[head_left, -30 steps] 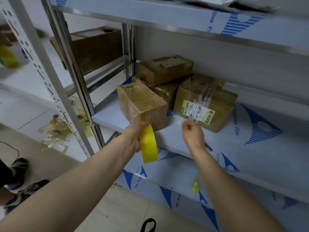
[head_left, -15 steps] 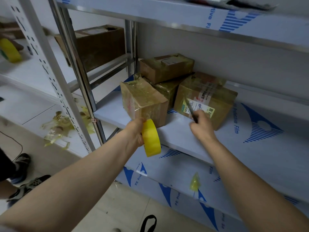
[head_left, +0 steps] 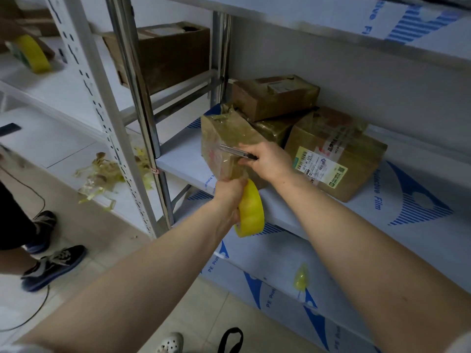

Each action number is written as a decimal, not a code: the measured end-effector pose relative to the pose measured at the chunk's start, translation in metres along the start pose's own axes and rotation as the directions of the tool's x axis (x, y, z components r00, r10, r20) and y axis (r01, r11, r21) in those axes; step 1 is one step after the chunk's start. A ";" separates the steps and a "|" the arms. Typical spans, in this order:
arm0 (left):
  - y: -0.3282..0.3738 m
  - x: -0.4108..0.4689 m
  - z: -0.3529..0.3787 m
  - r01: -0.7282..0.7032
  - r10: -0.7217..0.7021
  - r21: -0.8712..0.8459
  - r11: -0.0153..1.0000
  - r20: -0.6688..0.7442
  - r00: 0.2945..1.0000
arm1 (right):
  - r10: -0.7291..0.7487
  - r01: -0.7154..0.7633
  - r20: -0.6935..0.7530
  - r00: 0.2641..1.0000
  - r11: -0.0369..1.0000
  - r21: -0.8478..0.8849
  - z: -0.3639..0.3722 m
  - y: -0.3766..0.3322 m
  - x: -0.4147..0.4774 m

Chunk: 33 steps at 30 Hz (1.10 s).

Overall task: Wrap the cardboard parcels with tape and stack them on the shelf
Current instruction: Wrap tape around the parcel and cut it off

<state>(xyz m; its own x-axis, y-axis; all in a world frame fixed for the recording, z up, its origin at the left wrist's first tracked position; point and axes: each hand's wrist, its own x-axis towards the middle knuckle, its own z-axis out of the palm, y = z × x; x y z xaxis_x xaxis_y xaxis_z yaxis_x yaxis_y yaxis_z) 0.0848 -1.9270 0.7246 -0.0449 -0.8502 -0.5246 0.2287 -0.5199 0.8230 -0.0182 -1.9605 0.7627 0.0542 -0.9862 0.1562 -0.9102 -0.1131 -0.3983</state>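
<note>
A tape-wrapped cardboard parcel [head_left: 224, 138] stands at the left front of the white shelf [head_left: 318, 215]. My left hand [head_left: 229, 192] grips a yellow tape roll [head_left: 251, 210] just below the parcel's front corner. My right hand [head_left: 267, 159] holds a utility knife [head_left: 238, 152], its blade laid across the parcel's front face. Behind it a small parcel [head_left: 275, 96] sits on top of another parcel [head_left: 275, 129]. A larger parcel with a printed label [head_left: 336, 154] stands to the right.
A metal upright [head_left: 142, 105] rises left of the parcel. An open brown box [head_left: 168, 54] sits on the neighbouring rack, and another yellow tape roll [head_left: 31, 53] is at far left. Tape scraps [head_left: 102, 174] lie on a lower shelf. Another person's shoes [head_left: 53, 263] stand on the floor.
My right hand picked up the knife from the shelf and moved left, bringing the blade onto the front parcel. My left hand with the tape roll stayed under the parcel's corner.
</note>
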 end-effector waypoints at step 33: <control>-0.008 -0.004 -0.006 0.057 -0.056 0.054 0.997 -0.023 0.998 | -0.280 0.336 0.216 0.936 0.513 -0.790 -0.032 0.002 -0.041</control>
<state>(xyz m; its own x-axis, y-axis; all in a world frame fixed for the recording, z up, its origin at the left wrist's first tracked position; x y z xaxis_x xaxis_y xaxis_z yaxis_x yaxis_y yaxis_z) 0.0886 -1.9189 0.7193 -0.0348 -0.8177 -0.5747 0.1730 -0.5713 0.8023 -0.0352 -1.9168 0.7844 0.3938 -0.9170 0.0626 -0.7733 -0.2938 0.5619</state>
